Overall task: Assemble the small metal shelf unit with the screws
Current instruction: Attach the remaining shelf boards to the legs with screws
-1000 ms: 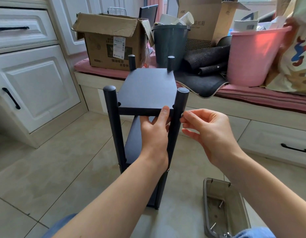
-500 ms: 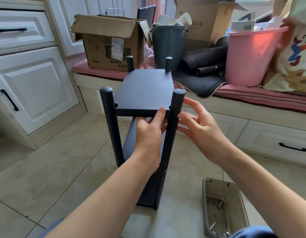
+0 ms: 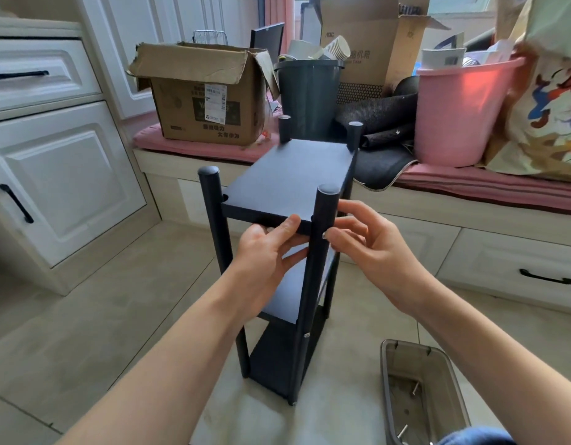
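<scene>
A black metal shelf unit [image 3: 290, 184] with four round posts and three boards stands upright on the tiled floor. My left hand [image 3: 264, 252] grips the front edge of the top board, thumb on the edge and fingers underneath. My right hand [image 3: 374, 248] is at the near right post [image 3: 325, 207], where its thumb and forefinger pinch a small silver screw [image 3: 324, 234] against the post just below the top board. Lower down the same post, a fitted screw [image 3: 306, 335] shows at the middle board.
A smoky plastic tray [image 3: 385, 380] with a few loose screws [image 3: 415, 388] lies on the floor at the lower right. Behind the shelf runs a low bench with a cardboard box [image 3: 207, 101], a grey bin [image 3: 309, 91] and a pink bucket [image 3: 460, 114]. White cabinets [image 3: 59, 175] stand on the left.
My right hand has closed in from spread fingers beside the post to a pinch on it. My left hand has stayed on the top board's front edge.
</scene>
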A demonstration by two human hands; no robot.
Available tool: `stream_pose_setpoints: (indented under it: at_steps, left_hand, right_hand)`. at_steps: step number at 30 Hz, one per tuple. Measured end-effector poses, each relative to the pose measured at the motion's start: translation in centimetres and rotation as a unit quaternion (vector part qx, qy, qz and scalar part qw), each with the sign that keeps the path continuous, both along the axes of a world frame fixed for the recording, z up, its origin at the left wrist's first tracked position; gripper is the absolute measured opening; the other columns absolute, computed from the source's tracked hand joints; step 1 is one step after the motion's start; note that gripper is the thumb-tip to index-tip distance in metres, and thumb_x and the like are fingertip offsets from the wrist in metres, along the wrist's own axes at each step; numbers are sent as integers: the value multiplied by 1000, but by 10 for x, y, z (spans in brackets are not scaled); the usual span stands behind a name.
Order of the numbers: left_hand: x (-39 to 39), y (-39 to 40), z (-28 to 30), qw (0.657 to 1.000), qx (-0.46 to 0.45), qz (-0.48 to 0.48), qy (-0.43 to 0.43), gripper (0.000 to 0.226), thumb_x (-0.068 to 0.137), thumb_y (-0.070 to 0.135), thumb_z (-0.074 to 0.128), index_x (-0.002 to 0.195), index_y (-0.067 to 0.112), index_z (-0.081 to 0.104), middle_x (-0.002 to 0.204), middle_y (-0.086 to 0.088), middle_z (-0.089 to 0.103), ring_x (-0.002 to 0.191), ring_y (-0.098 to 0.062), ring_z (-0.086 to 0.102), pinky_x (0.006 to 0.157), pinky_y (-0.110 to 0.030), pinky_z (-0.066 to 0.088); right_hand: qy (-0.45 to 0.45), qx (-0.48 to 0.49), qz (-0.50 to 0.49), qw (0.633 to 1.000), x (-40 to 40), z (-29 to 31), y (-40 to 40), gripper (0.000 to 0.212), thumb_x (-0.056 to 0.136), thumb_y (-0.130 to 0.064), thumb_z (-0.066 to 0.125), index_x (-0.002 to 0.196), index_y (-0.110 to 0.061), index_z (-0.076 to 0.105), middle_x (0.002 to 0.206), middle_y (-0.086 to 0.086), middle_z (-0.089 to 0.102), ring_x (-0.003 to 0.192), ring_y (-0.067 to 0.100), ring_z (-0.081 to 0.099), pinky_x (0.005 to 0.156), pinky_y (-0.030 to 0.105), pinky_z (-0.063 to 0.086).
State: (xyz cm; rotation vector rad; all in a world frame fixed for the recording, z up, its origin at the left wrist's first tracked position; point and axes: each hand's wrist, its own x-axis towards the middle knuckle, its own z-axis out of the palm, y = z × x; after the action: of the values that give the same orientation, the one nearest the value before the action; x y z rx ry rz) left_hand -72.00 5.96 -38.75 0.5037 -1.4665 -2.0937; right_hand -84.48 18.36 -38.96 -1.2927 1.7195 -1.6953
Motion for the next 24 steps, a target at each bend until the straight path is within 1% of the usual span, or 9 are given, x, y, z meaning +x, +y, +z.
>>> stream_pose_setpoints:
  at_steps: [2,6,11,13,15,16,18,21,24]
  left_hand:
    - [1,-6,0,999,-12,-39,-5,34,102,23,50,120,-4,60,113,-18,73,106,-28,71,91,-38,59]
    - [3,-13,1,996,-2,-92,-15,40,96,27,57,124,-1,59,119,-20,71,109,-29,69,86,-36,58]
    - [3,-6,9,998,3,-10,-55,46,99,20,61,138,2,46,111,-15,74,100,-27,74,96,-42,57]
    - [8,-3,8,989,-83,93,-86,57,93,20,70,139,16,37,114,-6,72,95,-16,74,94,-33,56]
    - [14,-4,7,936,-282,183,-100,64,85,26,79,133,34,37,120,10,62,98,2,65,87,-9,48]
    - [18,-6,7,900,-380,190,-93,66,82,27,81,133,38,40,124,14,57,108,4,58,87,-4,43]
    - [20,-11,12,851,-503,133,-70,66,80,25,83,135,38,49,134,19,53,132,1,42,105,-6,32]
    - [13,-12,19,852,-519,10,-58,63,76,27,84,128,46,52,138,31,49,149,2,19,119,-17,15]
    - [4,-11,19,842,-535,-3,-65,52,77,28,83,120,45,58,130,35,51,149,-1,22,124,-37,3]
  right_hand:
    - [8,-3,-2,1000,-2,0,1,34,83,-31,70,117,-33,62,102,-3,72,102,17,67,99,40,49]
    - [-6,-18,1,1000,-3,-1,4,46,73,-36,79,116,-36,63,108,-6,70,107,19,67,101,38,49]
    - [-4,-47,-62,997,3,-1,-2,45,74,-21,85,115,-24,68,102,-3,72,98,17,69,96,38,54]
    - [-6,-48,-69,996,3,0,-2,45,71,-23,86,113,-25,69,101,-4,73,97,17,69,96,38,54]
    - [-11,-47,-73,996,3,1,-1,46,68,-27,86,111,-27,70,100,-4,73,97,17,68,96,37,54]
    - [-13,-47,-73,996,3,1,-1,45,68,-28,86,110,-27,71,100,-4,73,97,17,68,96,38,54]
    - [-17,-48,-72,996,4,2,-1,44,68,-26,86,110,-26,72,100,-4,73,97,17,68,97,39,53]
    - [-26,-52,-72,996,3,2,-1,42,70,-20,86,110,-25,72,100,-3,74,94,18,68,95,39,54]
    - [-30,-48,-62,996,3,3,0,39,74,-20,84,110,-27,72,100,-4,74,92,19,69,90,32,56]
